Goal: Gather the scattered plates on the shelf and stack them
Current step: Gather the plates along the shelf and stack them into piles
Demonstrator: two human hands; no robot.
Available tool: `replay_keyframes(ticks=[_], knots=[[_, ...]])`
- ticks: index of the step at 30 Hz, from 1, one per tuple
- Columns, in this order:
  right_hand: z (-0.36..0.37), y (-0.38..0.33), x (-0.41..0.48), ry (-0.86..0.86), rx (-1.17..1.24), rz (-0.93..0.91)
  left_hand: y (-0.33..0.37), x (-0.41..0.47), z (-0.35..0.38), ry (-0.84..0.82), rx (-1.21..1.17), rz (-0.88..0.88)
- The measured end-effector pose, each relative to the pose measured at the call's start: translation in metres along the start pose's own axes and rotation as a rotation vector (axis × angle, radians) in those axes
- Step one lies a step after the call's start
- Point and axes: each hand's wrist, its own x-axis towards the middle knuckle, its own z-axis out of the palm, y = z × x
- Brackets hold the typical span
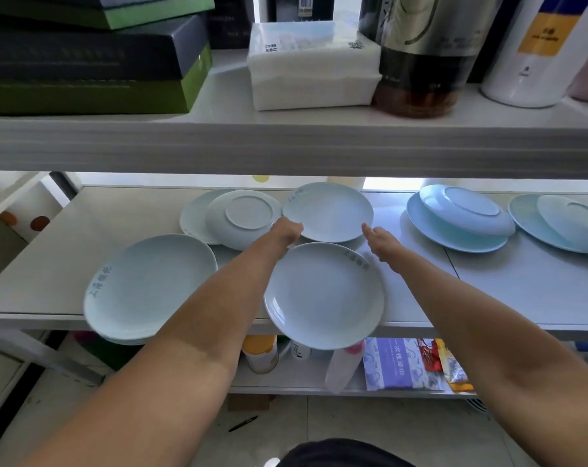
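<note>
Several pale blue plates lie scattered on the middle shelf [488, 284]. Both my arms reach to the far middle plate [329, 210]. My left hand [287, 230] grips its near left rim, with the fingers tucked out of sight beneath. My right hand [378, 241] holds the near right rim, thumb against the edge. Just in front lies another plate [323, 294] that overhangs the shelf's front edge. A large plate [148, 284] sits at the front left, also overhanging. An upturned plate [245, 217] rests on another at the back left.
To the right, an upturned blue plate [467, 210] leans on a larger one, and another such pair [562, 220] sits at the far right. The upper shelf [286, 143] hangs low overhead with boxes, a tissue pack [311, 65] and a jar. Bottles and packets fill the lower shelf.
</note>
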Motion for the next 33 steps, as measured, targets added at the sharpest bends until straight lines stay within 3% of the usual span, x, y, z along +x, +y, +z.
replay_keyframes(ticks=[4, 8, 14, 20, 25, 29, 33], knots=[[-0.001, -0.01, 0.007, -0.083, 0.29, 0.062, 0.012, -0.001, 0.005, -0.066, -0.539, -0.136], [-0.003, -0.013, 0.017, -0.113, 0.441, 0.131, 0.017, 0.004, 0.008, -0.062, -0.751, -0.253], [-0.004, -0.014, 0.032, -0.113, 0.482, 0.132, 0.021, 0.016, 0.01, -0.069, -0.66, -0.303], [-0.004, -0.011, 0.045, 0.138, 0.175, -0.025, 0.036, 0.012, 0.022, -0.078, -0.543, -0.252], [-0.012, -0.01, 0.038, 0.191, -0.034, -0.152, 0.036, 0.02, 0.025, 0.013, -0.619, -0.168], [-0.015, -0.005, 0.039, 0.217, -0.009, -0.156, 0.035, 0.024, 0.016, 0.022, -0.567, -0.145], [-0.03, -0.002, 0.04, 0.188, 0.208, -0.053, 0.033, 0.015, -0.014, -0.019, -0.44, -0.173]])
